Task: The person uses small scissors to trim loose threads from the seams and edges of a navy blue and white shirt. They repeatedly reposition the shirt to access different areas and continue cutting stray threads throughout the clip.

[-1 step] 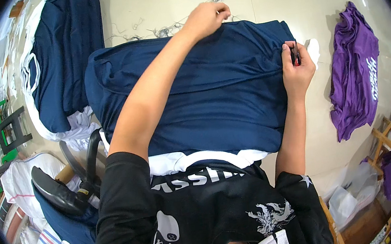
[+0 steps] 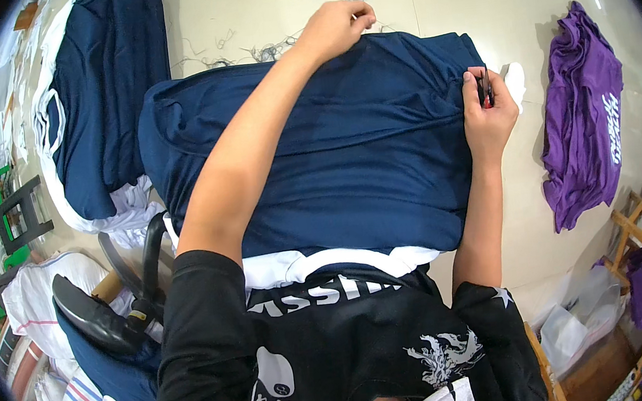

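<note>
A navy garment [image 2: 317,162] with white trim lies spread in front of me, its cloth in soft folds. At its far edge, my left hand [image 2: 340,28] has the fingers curled and drawn together; whether anything is between the fingertips cannot be made out. By the garment's right edge, my right hand [image 2: 494,121] is closed around small thread snips [image 2: 486,87] with dark blades and a bit of red. A white piece of cloth [image 2: 514,85] shows just beyond that hand.
Loose dark threads [image 2: 268,52] lie on the pale surface beyond the garment. Folded navy garments [image 2: 111,105] are stacked at the left, and a purple garment [image 2: 582,118] lies at the right. A black curved chair part [image 2: 98,314] and white sacks [image 2: 42,300] stand at the lower left.
My left hand has shifted very slightly away from me and to the left. My right hand with the snips stays in place.
</note>
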Action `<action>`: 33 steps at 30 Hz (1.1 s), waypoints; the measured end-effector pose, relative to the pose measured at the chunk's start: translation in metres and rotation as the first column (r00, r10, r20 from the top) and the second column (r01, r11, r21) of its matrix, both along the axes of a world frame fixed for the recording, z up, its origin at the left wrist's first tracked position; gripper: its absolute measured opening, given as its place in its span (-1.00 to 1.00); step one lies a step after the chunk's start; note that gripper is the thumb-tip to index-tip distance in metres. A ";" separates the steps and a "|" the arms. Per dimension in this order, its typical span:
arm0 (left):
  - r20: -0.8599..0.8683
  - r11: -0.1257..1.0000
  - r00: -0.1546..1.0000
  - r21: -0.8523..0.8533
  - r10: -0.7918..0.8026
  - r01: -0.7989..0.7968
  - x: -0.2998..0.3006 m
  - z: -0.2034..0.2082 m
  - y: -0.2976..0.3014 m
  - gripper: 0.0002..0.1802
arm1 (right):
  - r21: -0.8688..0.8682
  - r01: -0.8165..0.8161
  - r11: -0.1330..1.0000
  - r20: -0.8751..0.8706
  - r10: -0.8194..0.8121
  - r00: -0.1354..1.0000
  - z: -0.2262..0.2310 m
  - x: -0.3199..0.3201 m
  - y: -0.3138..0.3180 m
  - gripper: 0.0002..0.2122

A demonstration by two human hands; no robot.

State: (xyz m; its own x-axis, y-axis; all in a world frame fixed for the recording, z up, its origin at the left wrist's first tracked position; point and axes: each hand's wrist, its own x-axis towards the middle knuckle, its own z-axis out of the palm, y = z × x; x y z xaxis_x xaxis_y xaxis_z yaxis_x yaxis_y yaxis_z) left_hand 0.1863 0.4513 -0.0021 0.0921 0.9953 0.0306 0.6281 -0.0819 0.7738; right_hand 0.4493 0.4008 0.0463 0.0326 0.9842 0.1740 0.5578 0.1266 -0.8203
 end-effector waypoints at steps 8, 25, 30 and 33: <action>0.038 0.952 0.995 0.294 -0.096 0.081 -0.009 0.031 0.014 -0.81 | 0.063 -0.270 0.961 0.216 0.251 0.944 0.051 -0.007 0.035 -0.68; 0.100 0.962 0.990 0.261 -0.102 0.073 -0.011 0.031 0.023 -0.83 | -0.297 -0.695 0.654 0.393 0.748 0.535 0.040 -0.049 0.135 -0.52; 0.142 0.969 0.984 0.238 -0.106 0.070 -0.011 0.029 0.023 -0.84 | -0.323 -0.719 0.616 0.448 0.768 0.457 0.043 -0.059 0.141 -0.52; 0.144 0.972 0.986 0.231 -0.082 0.048 -0.012 0.027 0.023 -0.83 | -0.371 -0.709 0.600 0.454 0.783 0.425 0.045 -0.063 0.145 -0.52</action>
State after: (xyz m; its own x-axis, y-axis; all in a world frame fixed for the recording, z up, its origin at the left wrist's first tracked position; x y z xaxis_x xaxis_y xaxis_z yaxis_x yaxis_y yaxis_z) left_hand 0.1745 0.4743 0.0254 0.1333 0.9529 0.2724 0.4928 -0.3022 0.8160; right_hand 0.3862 0.5460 0.0915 -0.7819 0.5871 -0.2096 0.6090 0.6476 -0.4579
